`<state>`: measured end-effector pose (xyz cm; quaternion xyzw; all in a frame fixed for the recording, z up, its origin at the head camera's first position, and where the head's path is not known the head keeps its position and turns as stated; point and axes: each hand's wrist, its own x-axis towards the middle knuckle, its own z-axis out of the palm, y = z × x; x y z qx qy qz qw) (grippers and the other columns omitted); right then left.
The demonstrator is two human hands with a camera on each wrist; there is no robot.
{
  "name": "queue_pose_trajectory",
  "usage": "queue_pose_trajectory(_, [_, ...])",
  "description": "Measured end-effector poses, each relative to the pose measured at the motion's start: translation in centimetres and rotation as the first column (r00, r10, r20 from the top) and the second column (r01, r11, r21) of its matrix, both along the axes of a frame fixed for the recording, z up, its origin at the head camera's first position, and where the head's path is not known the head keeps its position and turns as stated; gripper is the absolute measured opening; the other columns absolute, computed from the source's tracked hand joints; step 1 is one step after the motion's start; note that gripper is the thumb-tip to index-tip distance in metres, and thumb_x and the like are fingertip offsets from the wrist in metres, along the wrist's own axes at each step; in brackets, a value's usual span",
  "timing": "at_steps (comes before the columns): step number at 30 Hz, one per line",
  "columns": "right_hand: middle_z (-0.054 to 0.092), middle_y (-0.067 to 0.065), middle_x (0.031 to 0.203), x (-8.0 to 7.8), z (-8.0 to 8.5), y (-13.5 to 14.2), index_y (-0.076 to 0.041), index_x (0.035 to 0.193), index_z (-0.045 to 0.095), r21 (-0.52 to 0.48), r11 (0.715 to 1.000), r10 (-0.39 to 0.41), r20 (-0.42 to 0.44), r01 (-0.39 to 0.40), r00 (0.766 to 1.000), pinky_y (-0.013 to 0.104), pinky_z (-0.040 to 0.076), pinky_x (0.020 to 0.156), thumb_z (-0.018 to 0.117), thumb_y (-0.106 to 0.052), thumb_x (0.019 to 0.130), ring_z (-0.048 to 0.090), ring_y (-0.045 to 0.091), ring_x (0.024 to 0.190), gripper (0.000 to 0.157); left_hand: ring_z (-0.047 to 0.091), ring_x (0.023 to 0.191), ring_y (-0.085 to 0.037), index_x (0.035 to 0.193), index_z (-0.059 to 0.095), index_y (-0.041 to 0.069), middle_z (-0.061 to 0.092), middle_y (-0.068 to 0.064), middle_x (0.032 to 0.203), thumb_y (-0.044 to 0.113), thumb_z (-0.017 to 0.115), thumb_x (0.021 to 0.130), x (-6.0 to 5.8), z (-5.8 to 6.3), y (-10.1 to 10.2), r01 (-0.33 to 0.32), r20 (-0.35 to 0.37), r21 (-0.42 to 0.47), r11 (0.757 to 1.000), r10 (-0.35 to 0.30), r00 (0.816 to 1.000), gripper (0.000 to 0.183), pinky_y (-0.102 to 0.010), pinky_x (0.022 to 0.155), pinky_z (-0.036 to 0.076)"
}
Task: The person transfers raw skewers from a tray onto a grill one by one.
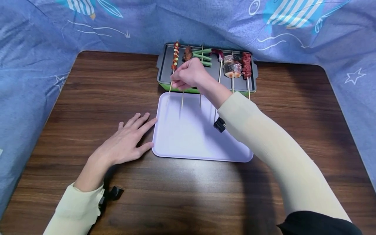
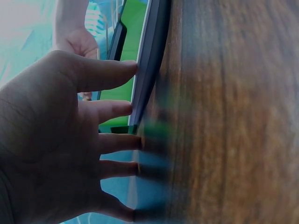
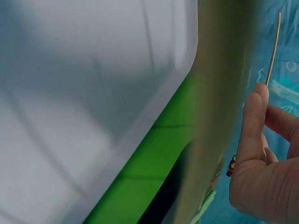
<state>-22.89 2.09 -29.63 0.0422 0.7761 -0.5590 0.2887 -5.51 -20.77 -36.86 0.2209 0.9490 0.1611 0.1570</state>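
Note:
My right hand [image 1: 190,72] pinches the thin wooden stick of the leftmost skewer [image 1: 175,56], threaded with red and pale pieces. In the right wrist view the bare stick [image 3: 274,49] stands out past my fingertips. That skewer lies over the left end of a dark grill pan [image 1: 162,74] with a green base. My left hand [image 1: 121,143] lies spread on the table, thumb and index fingertip at the left rim of a pale lilac tray [image 1: 182,137]. The left wrist view has its thumb and fingertip against the tray's edge [image 2: 141,81].
Other skewers lie across the pan: brown meat [image 1: 187,53], green stalks [image 1: 205,58], a purple tentacle [image 1: 218,54], fish chunks [image 1: 233,67] and red meat [image 1: 246,65]. Their sticks overhang the tray's far side. A blue patterned cloth [image 1: 188,23] hangs behind the wooden table [image 1: 97,85].

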Motion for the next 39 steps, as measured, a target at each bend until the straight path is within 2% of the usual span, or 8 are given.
queue_pose_trajectory(10, [0.073, 0.012, 0.079, -1.1, -0.4, -0.5, 0.002, 0.107, 0.071, 0.029, 1.000, -0.003, 0.029, 0.002, 1.000, 0.031, 0.058, 0.070, 0.070, -0.008, 0.091, 0.071, 0.017, 0.067, 0.018, 0.012, 0.147, -0.037, 0.158, 0.023, 0.027, 0.018, -0.011, 0.162, 0.044, 0.056, 0.097, 0.0, 0.0, 0.0, 0.004, -0.004, 0.006, 1.000, -0.004, 1.000, 0.072, -0.078, 0.099, 0.019])
queue_pose_trajectory(24, [0.073, 0.013, 0.077, -2.0, 0.3, -1.2, 0.001, 0.104, 0.073, 0.096, 0.995, -0.020, 0.095, 0.011, 0.995, 0.031, 0.058, 0.069, 0.071, -0.006, 0.089, 0.071, 0.018, 0.065, 0.017, 0.012, 0.147, -0.037, 0.158, 0.023, 0.027, 0.019, -0.011, 0.162, 0.044, 0.057, 0.097, 0.0, -0.1, -0.1, 0.006, -0.004, 0.009, 1.000, -0.006, 1.000, 0.072, -0.079, 0.099, 0.019])
queue_pose_trajectory(33, [0.073, 0.010, 0.079, -1.7, 0.5, -1.2, -0.001, 0.102, 0.072, 0.195, 0.980, 0.043, 0.038, -0.050, 0.998, 0.031, 0.058, 0.071, 0.071, -0.010, 0.089, 0.072, 0.017, 0.067, 0.016, 0.012, 0.147, -0.037, 0.158, 0.023, 0.026, 0.018, -0.011, 0.162, 0.044, 0.057, 0.097, -0.1, -0.1, -0.1, 0.004, -0.005, 0.006, 1.000, -0.004, 1.000, 0.072, -0.079, 0.099, 0.019])
queue_pose_trajectory(39, [0.073, 0.010, 0.075, -1.8, 0.4, -1.3, -0.002, 0.100, 0.069, 0.217, 0.975, 0.041, 0.033, -0.048, 0.999, 0.032, 0.058, 0.071, 0.071, -0.010, 0.089, 0.072, 0.016, 0.065, 0.014, 0.012, 0.147, -0.037, 0.157, 0.024, 0.026, 0.019, -0.011, 0.162, 0.044, 0.057, 0.097, -0.1, 0.0, -0.1, 0.003, -0.010, 0.007, 1.000, -0.003, 1.000, 0.072, -0.078, 0.099, 0.019])
